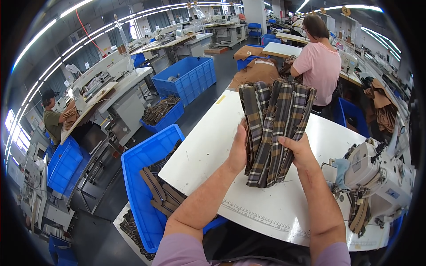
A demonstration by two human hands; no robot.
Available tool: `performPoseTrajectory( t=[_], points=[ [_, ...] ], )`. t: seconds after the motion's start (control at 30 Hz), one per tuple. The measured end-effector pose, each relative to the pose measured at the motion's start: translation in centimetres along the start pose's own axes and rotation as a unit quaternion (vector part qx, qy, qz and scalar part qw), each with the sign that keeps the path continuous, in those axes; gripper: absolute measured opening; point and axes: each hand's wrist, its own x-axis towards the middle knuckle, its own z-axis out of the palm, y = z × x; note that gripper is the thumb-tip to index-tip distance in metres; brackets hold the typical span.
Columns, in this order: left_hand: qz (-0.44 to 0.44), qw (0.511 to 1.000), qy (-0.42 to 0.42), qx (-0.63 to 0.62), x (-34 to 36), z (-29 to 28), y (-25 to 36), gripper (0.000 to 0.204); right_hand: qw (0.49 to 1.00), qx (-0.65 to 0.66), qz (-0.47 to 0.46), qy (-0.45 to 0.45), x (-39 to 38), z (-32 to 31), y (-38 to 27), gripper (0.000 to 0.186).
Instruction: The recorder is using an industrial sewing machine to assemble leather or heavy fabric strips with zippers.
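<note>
Both my hands hold up a stack of brown, grey and white plaid fabric strips with zippers [274, 128] over the white worktable [208, 146]. My left hand [238, 148] presses flat against the stack's left side. Gripping the stack's lower right side is my right hand [298, 148], thumb across the front. The strips stand upright and fan out at the top.
A sewing machine [377, 175] stands at the table's right end. A blue bin [144, 186] with more plaid pieces sits left of the table. A person in a pink shirt [318, 62] sits just beyond the table. More blue crates [186, 80], tables and another seated person [52, 117] are on the left.
</note>
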Motion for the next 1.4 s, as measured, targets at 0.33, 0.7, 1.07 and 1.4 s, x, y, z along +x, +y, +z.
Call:
performPoseTrajectory(
  t=[0.33,0.7,1.07,1.4],
  points=[
    [-0.140,0.965,-0.025,0.220,-0.2,0.4,0.4,0.057,0.998,-0.052,-0.032,0.013,-0.5,1.8,-1.5,0.047],
    [-0.164,0.975,-0.045,0.145,-0.1,-1.0,-0.5,0.063,0.999,-0.014,-0.027,0.015,-0.4,2.0,-1.7,0.042],
    [-0.171,0.963,-0.041,0.204,-0.1,-1.1,-1.8,0.072,0.993,-0.046,-0.081,0.067,-0.4,3.5,-1.6,0.059],
    [-0.269,0.960,0.066,-0.039,0.1,-2.1,-3.7,0.053,0.992,0.067,0.108,0.012,1.2,-0.9,-1.4,0.055]
  ],
)
